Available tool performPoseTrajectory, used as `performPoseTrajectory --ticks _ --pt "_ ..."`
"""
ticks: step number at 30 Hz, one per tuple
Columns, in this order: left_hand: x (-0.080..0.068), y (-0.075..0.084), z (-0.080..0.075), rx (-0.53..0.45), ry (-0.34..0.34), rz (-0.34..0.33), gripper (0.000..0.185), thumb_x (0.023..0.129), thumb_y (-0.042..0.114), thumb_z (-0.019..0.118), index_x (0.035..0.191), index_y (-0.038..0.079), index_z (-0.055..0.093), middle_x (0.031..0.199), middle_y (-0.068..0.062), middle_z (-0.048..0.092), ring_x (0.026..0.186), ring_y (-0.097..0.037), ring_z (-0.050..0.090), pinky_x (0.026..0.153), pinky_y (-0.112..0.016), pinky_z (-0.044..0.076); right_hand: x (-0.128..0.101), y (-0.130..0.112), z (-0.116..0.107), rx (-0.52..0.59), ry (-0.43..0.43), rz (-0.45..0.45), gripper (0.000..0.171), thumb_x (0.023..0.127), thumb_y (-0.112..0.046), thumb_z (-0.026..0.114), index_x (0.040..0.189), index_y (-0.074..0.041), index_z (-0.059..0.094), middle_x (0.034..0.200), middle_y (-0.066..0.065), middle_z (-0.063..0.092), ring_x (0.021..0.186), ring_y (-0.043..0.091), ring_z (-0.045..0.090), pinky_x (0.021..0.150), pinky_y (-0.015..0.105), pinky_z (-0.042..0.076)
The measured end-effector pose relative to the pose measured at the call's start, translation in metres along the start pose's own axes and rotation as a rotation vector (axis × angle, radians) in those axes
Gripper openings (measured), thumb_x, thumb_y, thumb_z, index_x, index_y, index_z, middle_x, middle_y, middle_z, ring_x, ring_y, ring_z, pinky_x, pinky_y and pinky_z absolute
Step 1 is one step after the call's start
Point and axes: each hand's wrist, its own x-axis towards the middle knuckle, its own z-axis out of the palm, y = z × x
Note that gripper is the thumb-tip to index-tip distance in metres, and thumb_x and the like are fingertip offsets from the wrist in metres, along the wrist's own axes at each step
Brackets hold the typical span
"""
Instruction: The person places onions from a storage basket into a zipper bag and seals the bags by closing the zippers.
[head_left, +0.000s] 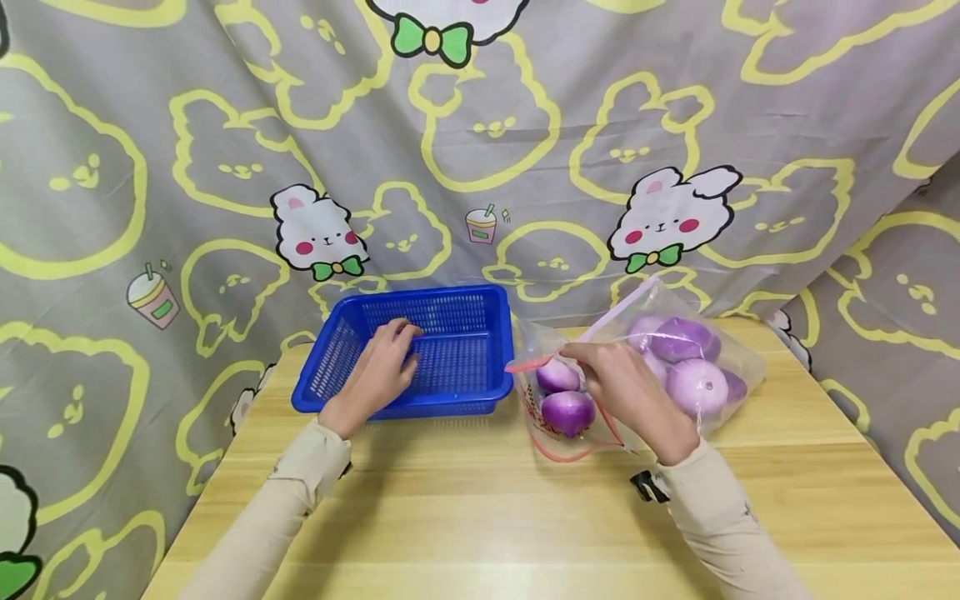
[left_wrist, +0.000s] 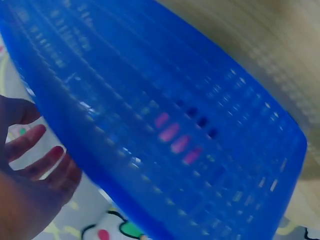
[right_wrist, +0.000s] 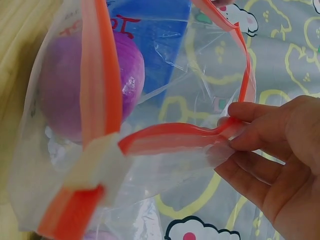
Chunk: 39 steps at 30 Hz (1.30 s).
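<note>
My left hand is over the blue plastic basket, its fingers loosely bent and holding nothing. In the left wrist view the fingers appear beside the basket's rim. My right hand pinches the red zip edge of a clear zip bag between thumb and fingers. The bag's mouth stands open in the right wrist view, with a white slider on the red strip. Two red onions show in this bag, an upper one and a lower one.
Behind my right hand, a second clear bag with a pale purple strip holds several red onions. Everything stands on a wooden table. A grey patterned curtain hangs close behind the basket and bags.
</note>
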Motion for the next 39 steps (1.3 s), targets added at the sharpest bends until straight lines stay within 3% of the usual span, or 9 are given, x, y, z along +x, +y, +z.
performPoseTrajectory --ticks 7,16,25,31,39 --pt "0.004 -0.026 0.01 0.013 -0.125 -0.118 0.037 0.086 0.007 0.071 0.121 -0.001 0.06 0.129 -0.026 0.052 0.111 -0.048 0.055 0.083 -0.059 0.052 0.0 0.0 0.001 -0.011 -0.003 0.017 0.037 0.084 0.009 0.059 0.11 -0.012 0.075 0.088 0.003 0.072 0.069 0.016 0.059 0.06 0.035 0.05" --pt "0.014 -0.042 0.016 0.047 -0.208 -0.204 0.045 0.085 0.01 0.073 0.125 -0.004 0.058 0.126 -0.032 0.052 0.11 -0.052 0.055 0.084 -0.061 0.051 -0.002 0.0 0.002 -0.004 -0.003 0.021 0.034 0.087 0.007 0.058 0.108 -0.014 0.074 0.084 0.0 0.07 0.068 0.015 0.057 0.06 0.034 0.049" --pt "0.016 -0.055 0.023 0.009 -0.382 -0.353 0.061 0.087 0.013 0.071 0.14 -0.004 0.046 0.136 -0.034 0.044 0.118 -0.056 0.048 0.09 -0.063 0.048 -0.001 0.001 0.006 0.014 0.021 0.004 0.034 0.085 0.009 0.06 0.107 -0.012 0.075 0.087 0.002 0.072 0.072 0.017 0.063 0.065 0.037 0.053" --pt "0.014 -0.061 0.025 -0.028 -0.443 -0.39 0.067 0.086 0.01 0.071 0.144 -0.003 0.041 0.139 -0.035 0.041 0.118 -0.058 0.047 0.091 -0.065 0.046 -0.002 0.001 0.009 0.026 0.024 0.002 0.033 0.085 0.009 0.06 0.103 -0.014 0.075 0.085 0.001 0.071 0.07 0.016 0.061 0.063 0.037 0.053" --pt "0.013 -0.065 0.026 0.015 -0.448 -0.407 0.063 0.087 0.01 0.07 0.143 -0.002 0.044 0.131 -0.035 0.041 0.113 -0.056 0.049 0.086 -0.065 0.049 -0.001 0.001 0.011 0.037 0.014 0.018 0.032 0.085 0.01 0.061 0.104 -0.012 0.075 0.088 0.002 0.073 0.074 0.018 0.065 0.066 0.039 0.055"
